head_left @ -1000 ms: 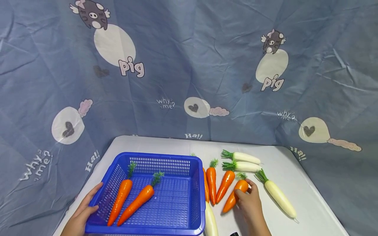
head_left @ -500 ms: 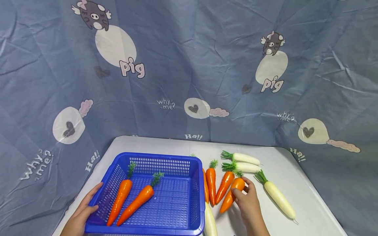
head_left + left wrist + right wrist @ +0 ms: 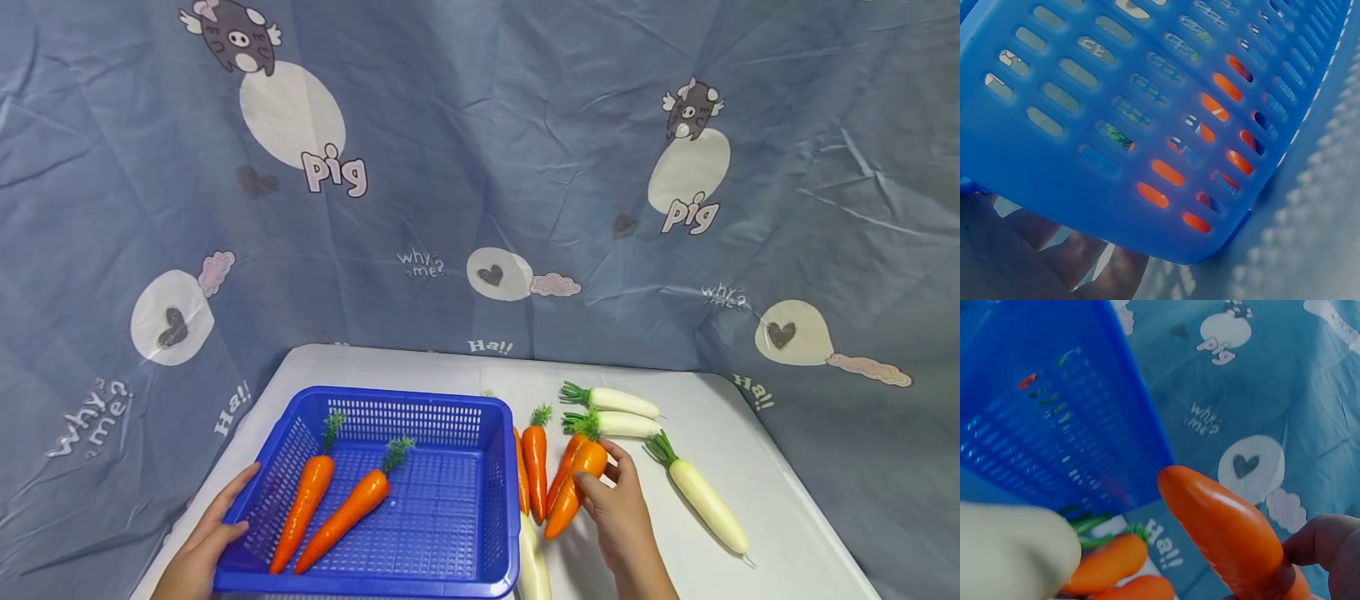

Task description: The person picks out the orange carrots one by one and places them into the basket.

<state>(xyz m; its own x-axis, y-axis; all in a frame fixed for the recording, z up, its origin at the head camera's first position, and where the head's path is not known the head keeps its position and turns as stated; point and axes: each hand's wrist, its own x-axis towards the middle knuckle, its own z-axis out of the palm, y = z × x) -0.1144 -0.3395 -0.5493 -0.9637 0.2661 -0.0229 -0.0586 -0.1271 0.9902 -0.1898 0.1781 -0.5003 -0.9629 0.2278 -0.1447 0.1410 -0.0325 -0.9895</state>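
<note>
In the head view my right hand [image 3: 619, 496] pinches a carrot [image 3: 576, 492] between thumb and fingers, its tip pointing towards me. It overlaps another carrot [image 3: 564, 467] behind it. The right wrist view shows the held carrot [image 3: 1229, 531] close up, with the thumb [image 3: 1322, 547] against it. My left hand [image 3: 202, 537] holds the left side of a blue plastic basket [image 3: 442, 500], thumb at the rim. Two carrots [image 3: 303, 508] with green tops lie inside the basket. From the left wrist, the fingers [image 3: 1072, 256] show partly behind the basket's slotted wall [image 3: 1104, 169].
Right of the basket lie more carrots [image 3: 536, 471] and a white radish [image 3: 532, 558] beside its wall. Two white radishes [image 3: 626, 402] lie at the back, another [image 3: 708, 504] at the right. A printed blue-grey cloth [image 3: 420, 167] hangs behind the white table [image 3: 765, 467].
My right hand has shifted left with the carrot, which now overlaps the neighbouring carrot. The left hand and the basket have hardly moved.
</note>
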